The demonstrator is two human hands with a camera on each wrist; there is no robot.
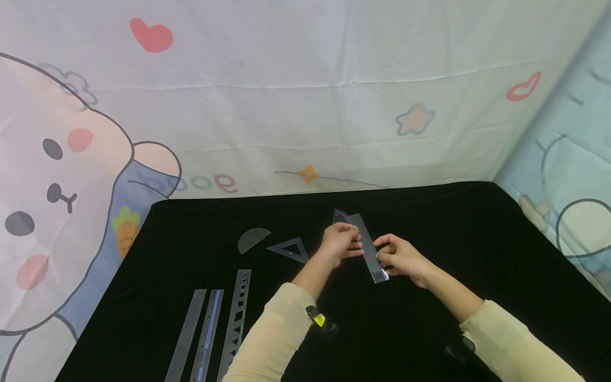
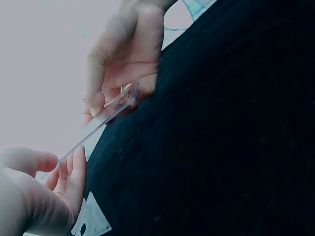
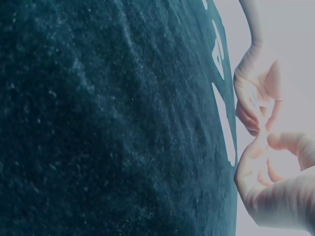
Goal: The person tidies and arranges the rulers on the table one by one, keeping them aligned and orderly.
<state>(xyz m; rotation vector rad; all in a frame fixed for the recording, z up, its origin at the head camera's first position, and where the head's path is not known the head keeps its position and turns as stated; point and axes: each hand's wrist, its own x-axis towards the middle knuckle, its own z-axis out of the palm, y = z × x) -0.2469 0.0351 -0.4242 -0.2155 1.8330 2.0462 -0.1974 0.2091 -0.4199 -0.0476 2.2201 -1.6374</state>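
A clear ruler (image 1: 369, 254) is held between both hands above the black cloth, slanting from upper left to lower right in the head view. My left hand (image 1: 341, 242) pinches its left edge near the far end. My right hand (image 1: 400, 259) grips the opposite edge nearer the close end. In the left wrist view, the ruler (image 2: 88, 132) is seen almost edge-on, with thumb and fingers of both hands on it. Just behind the left hand, a clear piece with a curved purple edge (image 1: 340, 216) partly shows. A clear set square (image 1: 288, 249) lies left of that hand.
A clear protractor (image 1: 253, 240) lies beyond the left forearm. At the front left lie a plain clear ruler (image 1: 186, 335), a ruler with a blue strip (image 1: 208, 335) and a stencil ruler with cut-out shapes (image 1: 237, 313). A printed curtain (image 1: 305, 106) hangs behind the cloth-covered table.
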